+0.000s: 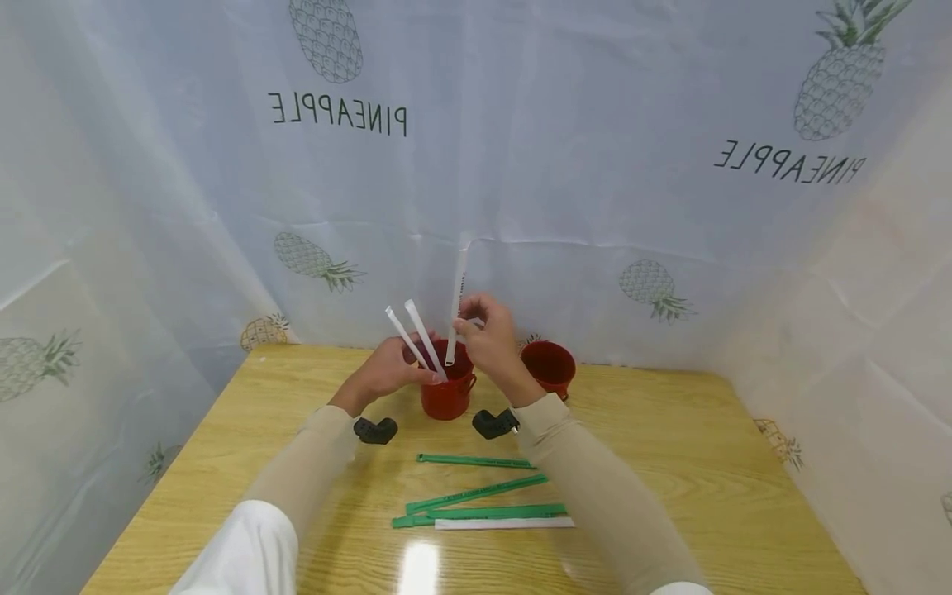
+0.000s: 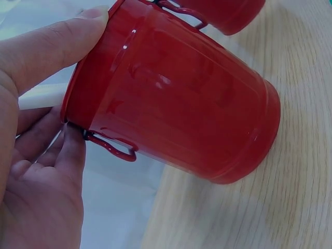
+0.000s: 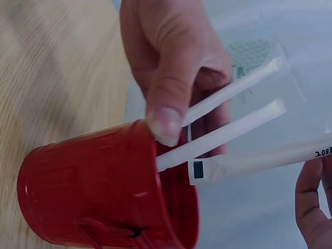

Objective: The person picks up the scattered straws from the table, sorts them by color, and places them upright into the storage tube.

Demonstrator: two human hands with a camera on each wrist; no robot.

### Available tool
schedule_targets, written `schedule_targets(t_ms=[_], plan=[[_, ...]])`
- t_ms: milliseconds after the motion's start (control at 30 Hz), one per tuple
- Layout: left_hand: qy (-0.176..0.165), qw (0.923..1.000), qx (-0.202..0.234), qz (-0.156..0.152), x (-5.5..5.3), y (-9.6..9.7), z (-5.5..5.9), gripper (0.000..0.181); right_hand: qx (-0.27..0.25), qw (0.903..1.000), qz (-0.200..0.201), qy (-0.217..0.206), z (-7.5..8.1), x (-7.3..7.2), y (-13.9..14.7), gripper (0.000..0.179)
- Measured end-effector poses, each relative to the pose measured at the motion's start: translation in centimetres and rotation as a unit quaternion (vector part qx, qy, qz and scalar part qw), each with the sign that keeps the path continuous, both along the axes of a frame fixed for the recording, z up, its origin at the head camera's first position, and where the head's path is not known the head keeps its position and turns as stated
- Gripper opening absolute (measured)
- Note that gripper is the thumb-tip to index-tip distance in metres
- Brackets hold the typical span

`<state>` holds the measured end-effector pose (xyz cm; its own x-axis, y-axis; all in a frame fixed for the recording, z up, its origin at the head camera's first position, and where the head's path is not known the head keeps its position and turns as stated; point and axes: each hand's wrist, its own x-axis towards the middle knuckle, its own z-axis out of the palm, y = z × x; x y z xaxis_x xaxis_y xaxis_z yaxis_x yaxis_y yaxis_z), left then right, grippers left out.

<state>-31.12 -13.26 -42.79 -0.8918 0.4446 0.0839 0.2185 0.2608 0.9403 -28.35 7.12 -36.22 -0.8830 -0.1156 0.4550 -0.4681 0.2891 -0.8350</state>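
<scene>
My left hand (image 1: 383,368) grips the rim of a small red bucket (image 1: 445,403), its thumb on the near outer side and its fingers round by the far side. Two white paper-wrapped straws (image 1: 426,339) lean out of that bucket, past the left thumb. Between thumb and fingers, my right hand (image 1: 492,337) pinches another white wrapped straw (image 1: 458,289), held nearly upright. In the right wrist view, the lower end of this held straw (image 3: 249,162) is right at the bucket's mouth. A small side handle (image 2: 111,148) shows on the bucket in the left wrist view.
A second red bucket (image 1: 554,383) stands just right of my right wrist. Several green wrapped straws (image 1: 476,494) and one white wrapped straw (image 1: 498,524) lie on the wooden table (image 1: 297,496) nearer me. A pineapple-print curtain (image 1: 521,190) encloses the table's back and sides.
</scene>
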Motion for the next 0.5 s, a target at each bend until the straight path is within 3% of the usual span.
schedule_targets(t_ms=[267,500], plan=[[0.012,0.9998,0.011,-0.010,0.0,0.0,-0.2,0.060,0.082,0.9942,-0.019,-0.067,-2.2,-0.6,-1.2,0.012],[0.014,0.9998,0.004,-0.011,-0.1,0.1,-0.2,0.060,0.106,0.9910,-0.031,-0.075,-3.5,-0.8,-1.3,0.012]])
